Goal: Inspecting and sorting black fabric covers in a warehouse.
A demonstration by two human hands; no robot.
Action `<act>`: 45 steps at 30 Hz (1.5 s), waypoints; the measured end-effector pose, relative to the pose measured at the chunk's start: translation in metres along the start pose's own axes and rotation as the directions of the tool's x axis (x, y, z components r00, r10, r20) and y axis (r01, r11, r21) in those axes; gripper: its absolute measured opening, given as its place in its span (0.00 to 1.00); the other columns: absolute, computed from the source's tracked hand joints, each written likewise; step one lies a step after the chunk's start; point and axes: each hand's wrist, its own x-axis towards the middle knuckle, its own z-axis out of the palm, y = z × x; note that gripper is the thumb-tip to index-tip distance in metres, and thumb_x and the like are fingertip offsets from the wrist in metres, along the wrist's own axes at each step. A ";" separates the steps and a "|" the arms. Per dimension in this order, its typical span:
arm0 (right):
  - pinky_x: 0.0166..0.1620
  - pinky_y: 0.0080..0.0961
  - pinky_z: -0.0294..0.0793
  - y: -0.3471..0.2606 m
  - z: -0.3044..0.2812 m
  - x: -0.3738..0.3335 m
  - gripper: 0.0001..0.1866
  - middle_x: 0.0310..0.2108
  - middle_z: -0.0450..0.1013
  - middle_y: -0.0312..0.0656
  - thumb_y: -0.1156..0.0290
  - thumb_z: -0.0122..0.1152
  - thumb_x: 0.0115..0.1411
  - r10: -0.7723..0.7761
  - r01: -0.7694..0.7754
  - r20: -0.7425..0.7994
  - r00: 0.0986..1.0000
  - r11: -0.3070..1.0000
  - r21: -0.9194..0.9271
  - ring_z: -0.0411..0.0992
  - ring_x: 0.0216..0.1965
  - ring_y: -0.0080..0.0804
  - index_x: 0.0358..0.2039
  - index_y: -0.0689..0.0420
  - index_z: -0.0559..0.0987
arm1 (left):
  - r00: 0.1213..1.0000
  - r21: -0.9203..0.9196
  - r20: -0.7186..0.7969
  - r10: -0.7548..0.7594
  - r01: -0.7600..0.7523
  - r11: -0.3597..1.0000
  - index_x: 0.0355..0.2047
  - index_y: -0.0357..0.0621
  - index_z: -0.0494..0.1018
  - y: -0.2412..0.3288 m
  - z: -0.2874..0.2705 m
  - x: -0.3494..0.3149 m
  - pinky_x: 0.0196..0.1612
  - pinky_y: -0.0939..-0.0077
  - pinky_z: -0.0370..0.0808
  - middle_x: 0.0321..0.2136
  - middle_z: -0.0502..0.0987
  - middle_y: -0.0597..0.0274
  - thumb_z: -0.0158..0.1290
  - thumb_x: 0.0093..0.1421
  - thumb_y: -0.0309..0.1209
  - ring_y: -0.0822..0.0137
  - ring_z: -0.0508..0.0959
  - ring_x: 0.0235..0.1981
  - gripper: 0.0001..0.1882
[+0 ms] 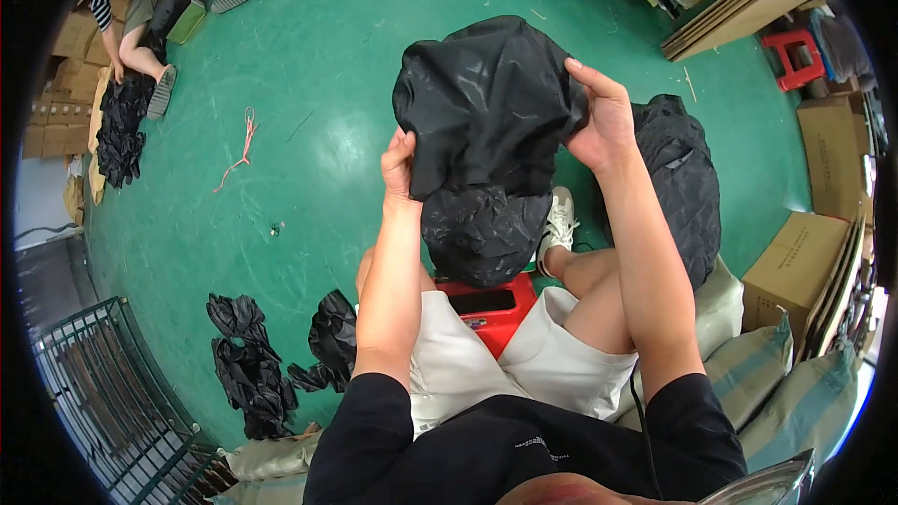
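Up in front of me I hold a piece of thin, shiny black fabric (486, 103), its shape rounded and puffed out. My left hand (398, 164) grips its left edge with the thumb on top. On the opposite side, my right hand (601, 117) is closed on the edge, thumb up and the other fingers partly hidden. Just below hangs or lies more crumpled black fabric (486, 236); whether it joins the held piece I cannot tell. Between my knees stands a red plastic stool (510, 323) with a dark flat slab (482, 302) on it.
A large black fabric heap (678, 178) lies by my right leg. Crumpled black pieces (251, 383) are on the floor at left. Cardboard boxes (795, 257) and woven sacks (758, 365) stand at right. Another person (154, 14) sits far left, one hand at black fabric (123, 126).
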 end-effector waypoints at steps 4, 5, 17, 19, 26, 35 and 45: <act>0.63 0.43 0.64 0.008 0.009 -0.009 0.28 0.54 0.72 0.42 0.74 0.62 0.55 -0.040 0.081 0.332 0.942 0.991 -0.111 0.69 0.57 0.40 0.58 0.57 0.69 | 0.993 -0.210 -0.113 0.033 -0.056 0.976 0.62 0.34 0.62 -0.004 -0.021 0.006 0.62 0.58 0.67 0.56 0.72 0.49 0.52 0.63 0.36 0.53 0.74 0.56 0.30; 0.63 0.44 0.64 0.007 0.002 -0.004 0.37 0.56 0.69 0.45 0.76 0.63 0.54 -0.027 0.063 0.396 0.918 0.995 -0.079 0.68 0.59 0.40 0.64 0.60 0.61 | 0.993 -0.267 -0.119 0.021 -0.053 0.962 0.61 0.36 0.64 -0.004 -0.031 0.007 0.64 0.55 0.65 0.57 0.72 0.49 0.49 0.65 0.38 0.51 0.73 0.57 0.27; 0.46 0.28 0.73 0.030 -0.017 0.023 0.33 0.42 0.74 0.47 0.84 0.62 0.47 -0.241 0.084 -0.068 0.968 0.568 -0.819 0.74 0.42 0.35 0.56 0.67 0.64 | 0.991 -0.237 -0.133 -0.031 -0.001 0.972 0.60 0.38 0.66 0.003 -0.011 0.003 0.61 0.53 0.68 0.57 0.72 0.47 0.47 0.67 0.43 0.51 0.74 0.56 0.27; 0.43 0.25 0.73 0.020 -0.023 0.028 0.23 0.37 0.76 0.45 0.84 0.57 0.46 -0.361 0.180 0.001 0.932 0.461 -0.869 0.74 0.39 0.31 0.47 0.68 0.74 | 0.993 -0.262 -0.116 -0.035 0.004 0.965 0.60 0.38 0.66 0.004 -0.006 0.004 0.61 0.53 0.68 0.56 0.72 0.47 0.47 0.66 0.42 0.51 0.74 0.55 0.27; 0.42 0.26 0.72 -0.006 -0.037 0.027 0.16 0.35 0.77 0.41 0.79 0.55 0.53 -0.451 -0.069 -0.107 0.886 0.100 -0.993 0.74 0.36 0.30 0.44 0.66 0.77 | 0.971 -0.180 -0.232 0.052 -0.095 0.979 0.59 0.35 0.66 0.013 -0.025 0.003 0.58 0.55 0.72 0.53 0.75 0.48 0.50 0.66 0.37 0.52 0.77 0.52 0.25; 0.59 0.36 0.71 -0.008 -0.018 0.018 0.16 0.50 0.75 0.49 0.69 0.42 0.72 -0.030 0.022 -0.085 0.996 0.995 -0.101 0.75 0.51 0.40 0.52 0.67 0.71 | 0.960 -0.177 -0.264 0.088 -0.138 0.975 0.61 0.36 0.65 0.017 -0.021 0.007 0.64 0.50 0.64 0.59 0.70 0.48 0.50 0.65 0.43 0.49 0.71 0.58 0.29; 0.63 0.33 0.66 -0.011 -0.013 0.009 0.22 0.54 0.72 0.45 0.73 0.55 0.64 -0.193 0.218 0.250 0.949 0.973 -0.077 0.71 0.56 0.36 0.58 0.63 0.68 | 0.996 -0.145 -0.018 0.084 -0.086 0.986 0.64 0.40 0.59 0.005 0.019 0.012 0.67 0.51 0.60 0.63 0.64 0.49 0.60 0.56 0.31 0.48 0.67 0.62 0.37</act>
